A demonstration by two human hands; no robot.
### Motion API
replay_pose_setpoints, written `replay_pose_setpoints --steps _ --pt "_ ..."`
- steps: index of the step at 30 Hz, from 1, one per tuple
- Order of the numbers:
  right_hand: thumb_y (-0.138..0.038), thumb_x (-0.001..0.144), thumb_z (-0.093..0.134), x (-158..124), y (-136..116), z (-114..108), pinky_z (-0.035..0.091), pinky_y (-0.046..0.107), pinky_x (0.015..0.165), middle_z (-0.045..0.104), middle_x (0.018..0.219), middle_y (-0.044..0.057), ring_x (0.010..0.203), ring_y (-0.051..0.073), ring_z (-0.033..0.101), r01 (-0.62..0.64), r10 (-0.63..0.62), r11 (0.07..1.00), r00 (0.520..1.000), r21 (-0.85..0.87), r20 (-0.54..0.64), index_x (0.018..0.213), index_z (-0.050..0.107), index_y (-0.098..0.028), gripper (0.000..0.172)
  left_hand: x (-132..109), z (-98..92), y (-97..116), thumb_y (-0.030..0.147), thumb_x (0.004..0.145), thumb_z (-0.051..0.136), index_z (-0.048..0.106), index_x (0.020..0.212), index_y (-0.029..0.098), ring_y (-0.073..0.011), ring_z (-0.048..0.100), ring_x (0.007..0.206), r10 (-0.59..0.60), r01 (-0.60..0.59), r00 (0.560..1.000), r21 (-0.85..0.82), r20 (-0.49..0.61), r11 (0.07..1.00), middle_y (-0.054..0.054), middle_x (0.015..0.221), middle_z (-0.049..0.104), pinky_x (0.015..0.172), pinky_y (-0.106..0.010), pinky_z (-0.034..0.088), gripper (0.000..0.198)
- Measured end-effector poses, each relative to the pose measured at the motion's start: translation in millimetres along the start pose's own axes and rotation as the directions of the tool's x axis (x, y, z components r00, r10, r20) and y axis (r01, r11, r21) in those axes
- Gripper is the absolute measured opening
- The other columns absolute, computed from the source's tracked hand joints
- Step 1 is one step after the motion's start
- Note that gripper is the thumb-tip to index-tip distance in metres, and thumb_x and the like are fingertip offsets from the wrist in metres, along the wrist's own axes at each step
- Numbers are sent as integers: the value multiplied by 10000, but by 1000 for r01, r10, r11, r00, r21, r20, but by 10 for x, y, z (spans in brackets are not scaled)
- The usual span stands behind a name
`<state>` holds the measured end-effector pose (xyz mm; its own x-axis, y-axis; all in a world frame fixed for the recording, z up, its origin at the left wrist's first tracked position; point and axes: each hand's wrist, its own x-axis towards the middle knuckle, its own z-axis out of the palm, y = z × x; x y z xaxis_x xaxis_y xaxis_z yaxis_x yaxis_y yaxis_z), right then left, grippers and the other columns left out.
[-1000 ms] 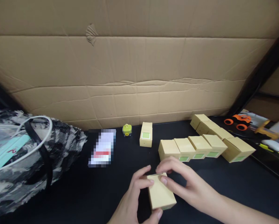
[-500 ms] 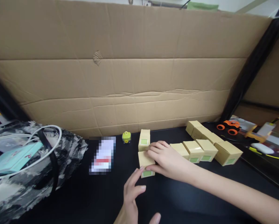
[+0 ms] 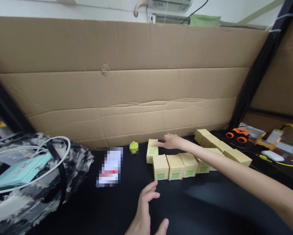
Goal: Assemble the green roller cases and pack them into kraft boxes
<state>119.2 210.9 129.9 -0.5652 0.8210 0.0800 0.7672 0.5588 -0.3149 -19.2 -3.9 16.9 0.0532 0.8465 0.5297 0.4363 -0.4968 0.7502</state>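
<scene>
A small tan cardboard box (image 3: 152,150) with a green label stands at the left back. My right hand (image 3: 171,142) reaches across to it, thumb extended onto its upper right edge, the other fingers apart from it. In front runs a row of similar boxes (image 3: 175,164), side by side with their green labels facing me. My right forearm passes over the right part of this row and partly hides it. Below the row's left end my left hand (image 3: 146,209) is held with fingers and thumb apart, touching nothing.
More tan boxes (image 3: 218,146) form a line slanting back on the right. Left of the boxes are a green toy (image 3: 134,147) and a blurred-out flat item (image 3: 111,167). A patterned bag (image 3: 77,163) lies far left, an orange toy car (image 3: 238,134) right. Cardboard (image 3: 136,85) stands behind.
My right hand has moved from the front box to the back left one. The front box now stands at the left end of the row. My left hand has drawn away from it.
</scene>
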Motion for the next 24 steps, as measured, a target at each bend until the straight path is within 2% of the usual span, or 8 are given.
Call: replay_pose_setpoints --steps 4,8,11,14,18,20,22,24 --pt "-322 920 562 279 20 116 531 392 783 596 1141 65 941 210 617 13 -18 987 999 157 32 1148 569 -159 281 29 6 -55 176 747 594 477 1107 268 -300 561 1147 97 -97 993 4 -68 995 -132 1289 539 904 -472 482 389" --pt "-311 921 563 204 -48 109 535 388 763 604 1115 66 914 199 625 170 -134 938 982 301 -135 1148 564 -150 279 62 2 -98 263 818 562 472 1122 271 -292 536 1179 165 -172 971 -24 -171 985 -133 1293 543 916 -477 466 318" --pt "-313 935 534 -75 -112 -19 515 399 814 590 1115 70 960 199 603 327 -210 883 917 338 -339 1161 532 -158 274 70 17 -100 269 875 498 455 1144 255 -270 477 1258 128 -152 960 -80 -249 985 -134 1328 526 974 -462 435 273" --pt "-341 943 497 -518 -173 -103 458 398 927 561 1128 79 1061 210 541 452 -269 835 832 312 -485 1163 476 -195 265 61 48 -84 282 913 437 482 1141 235 -258 472 1267 73 -113 962 -145 -262 983 -125 1278 579 1030 -456 395 238" --pt "-284 935 475 -1145 -206 -22 510 328 825 585 1026 83 959 197 572 563 -399 788 774 247 -492 1129 469 -211 208 45 54 -48 342 912 460 459 1188 274 -264 489 1255 49 -124 958 -255 -283 959 -91 1311 554 1036 -459 410 284" --pt "-231 940 456 -1358 -187 63 509 301 819 630 961 68 923 186 581 714 -633 699 642 37 -433 1056 504 -214 127 56 12 -25 373 909 474 427 1246 284 -271 441 1304 28 -107 960 -276 -278 955 -87 1382 499 1060 -469 388 351" --pt "-155 947 412 -1475 -157 157 493 293 842 668 963 65 921 180 583 796 -790 581 502 -169 -351 979 534 -204 135 80 -55 -1 417 896 496 436 1269 284 -282 401 1336 30 -92 972 -257 -235 962 -82 1411 482 1084 -494 352 400" --pt "-113 947 386 -1520 -136 257 487 291 831 683 980 59 903 176 581 805 -835 533 453 -260 -311 925 561 -193 193 102 -120 27 452 869 535 476 1256 286 -293 415 1327 20 -55 987 -218 -156 974 -80 1402 502 1076 -509 356 425"
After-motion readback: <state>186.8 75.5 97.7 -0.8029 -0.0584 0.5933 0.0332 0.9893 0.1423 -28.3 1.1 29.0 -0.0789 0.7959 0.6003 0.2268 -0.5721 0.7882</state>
